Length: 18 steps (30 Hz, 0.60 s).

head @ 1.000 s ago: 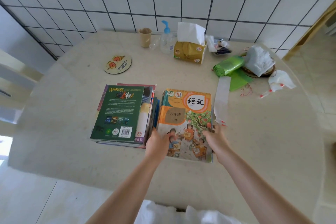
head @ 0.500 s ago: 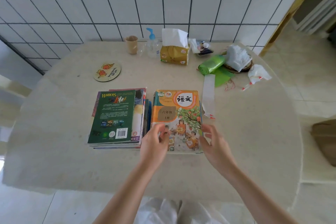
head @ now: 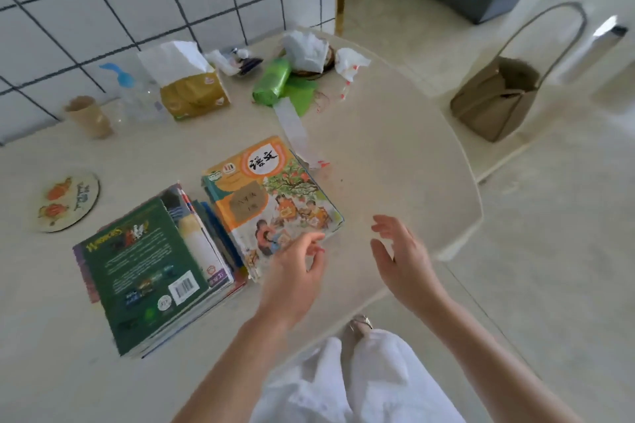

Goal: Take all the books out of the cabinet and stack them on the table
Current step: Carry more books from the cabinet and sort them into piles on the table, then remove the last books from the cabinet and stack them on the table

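Observation:
Two stacks of books lie side by side on the pale table [head: 395, 148]. The left stack [head: 147, 271] has a green paperback on top. The right stack [head: 268, 196] is topped by an orange illustrated textbook. My left hand [head: 295, 271] hovers over the near corner of the orange textbook, fingers loosely curled and holding nothing. My right hand [head: 402, 257] is open in the air to the right of that stack, over the table's near edge, with nothing in it. No cabinet is in view.
Along the tiled wall stand a paper cup [head: 89, 117], a pump bottle [head: 134, 93], a tissue pack [head: 192, 89], a green bag roll [head: 271, 81] and crumpled tissues. A round coaster [head: 68, 201] lies left. A tan handbag [head: 498, 96] sits on a chair at the right.
Both hands have let go of the orange textbook and pulled back toward me. The view has swung to the right, bringing the handbag and the floor into sight.

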Each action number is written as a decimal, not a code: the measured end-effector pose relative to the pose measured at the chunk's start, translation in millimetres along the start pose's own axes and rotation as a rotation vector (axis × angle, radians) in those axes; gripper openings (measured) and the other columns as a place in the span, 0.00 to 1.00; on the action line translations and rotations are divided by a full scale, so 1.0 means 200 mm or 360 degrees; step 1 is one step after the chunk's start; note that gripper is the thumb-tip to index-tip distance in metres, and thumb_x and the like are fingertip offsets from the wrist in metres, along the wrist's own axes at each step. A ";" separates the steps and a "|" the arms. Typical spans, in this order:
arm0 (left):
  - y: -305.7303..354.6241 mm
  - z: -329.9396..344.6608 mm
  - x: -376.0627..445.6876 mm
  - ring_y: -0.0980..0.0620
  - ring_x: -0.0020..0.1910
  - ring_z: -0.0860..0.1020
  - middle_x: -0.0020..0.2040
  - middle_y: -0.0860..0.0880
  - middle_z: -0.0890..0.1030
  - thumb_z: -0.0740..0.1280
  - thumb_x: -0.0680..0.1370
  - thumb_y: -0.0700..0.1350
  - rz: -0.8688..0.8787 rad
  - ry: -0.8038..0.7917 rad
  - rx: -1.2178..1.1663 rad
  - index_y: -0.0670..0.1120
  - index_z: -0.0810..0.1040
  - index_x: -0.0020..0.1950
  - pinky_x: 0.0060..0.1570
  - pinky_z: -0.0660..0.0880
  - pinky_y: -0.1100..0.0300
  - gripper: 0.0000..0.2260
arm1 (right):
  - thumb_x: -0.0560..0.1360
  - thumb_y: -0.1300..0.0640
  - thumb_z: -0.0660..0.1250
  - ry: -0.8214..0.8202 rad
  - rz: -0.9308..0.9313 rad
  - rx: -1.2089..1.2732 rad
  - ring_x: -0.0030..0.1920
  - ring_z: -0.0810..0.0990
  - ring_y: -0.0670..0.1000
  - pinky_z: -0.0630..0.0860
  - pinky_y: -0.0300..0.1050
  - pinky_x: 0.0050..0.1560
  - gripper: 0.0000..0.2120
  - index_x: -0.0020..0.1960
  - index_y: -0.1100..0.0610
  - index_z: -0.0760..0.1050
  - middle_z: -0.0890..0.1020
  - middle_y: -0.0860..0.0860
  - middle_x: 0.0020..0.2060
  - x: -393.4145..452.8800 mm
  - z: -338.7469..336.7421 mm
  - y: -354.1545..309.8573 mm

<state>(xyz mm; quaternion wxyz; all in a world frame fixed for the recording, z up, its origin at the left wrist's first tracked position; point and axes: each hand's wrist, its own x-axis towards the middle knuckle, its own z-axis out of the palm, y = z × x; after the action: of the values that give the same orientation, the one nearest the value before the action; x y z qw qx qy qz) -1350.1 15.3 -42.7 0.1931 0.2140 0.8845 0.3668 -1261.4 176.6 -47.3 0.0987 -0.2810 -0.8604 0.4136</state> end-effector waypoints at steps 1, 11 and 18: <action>0.00 0.01 -0.02 0.61 0.51 0.77 0.51 0.58 0.81 0.62 0.80 0.46 0.0047 -0.0093 0.0014 0.54 0.75 0.62 0.50 0.72 0.64 0.11 | 0.76 0.64 0.64 0.0064 0.0077 0.0003 0.56 0.79 0.52 0.70 0.42 0.54 0.16 0.63 0.58 0.72 0.80 0.52 0.53 -0.08 0.00 0.02; 0.10 0.26 -0.25 0.54 0.47 0.81 0.47 0.53 0.84 0.65 0.77 0.42 0.0420 -0.0648 0.0157 0.51 0.78 0.59 0.51 0.76 0.58 0.11 | 0.77 0.63 0.63 0.0434 0.0590 -0.0042 0.54 0.77 0.46 0.65 0.33 0.51 0.17 0.65 0.56 0.71 0.80 0.49 0.54 -0.74 -0.09 0.15; 0.35 0.57 -0.41 0.53 0.44 0.82 0.44 0.51 0.84 0.66 0.76 0.40 0.0844 -0.0991 0.0288 0.49 0.79 0.58 0.49 0.76 0.59 0.12 | 0.76 0.63 0.64 0.0875 0.0881 0.0005 0.52 0.75 0.44 0.69 0.37 0.56 0.17 0.65 0.58 0.71 0.79 0.49 0.52 -1.23 -0.25 0.29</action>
<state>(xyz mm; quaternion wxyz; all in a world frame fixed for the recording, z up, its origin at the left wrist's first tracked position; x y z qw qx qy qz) -1208.5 82.7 -51.3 0.3308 0.5510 0.7268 0.2423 -1015.0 99.8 -43.8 0.2106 -0.6027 -0.6929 0.3352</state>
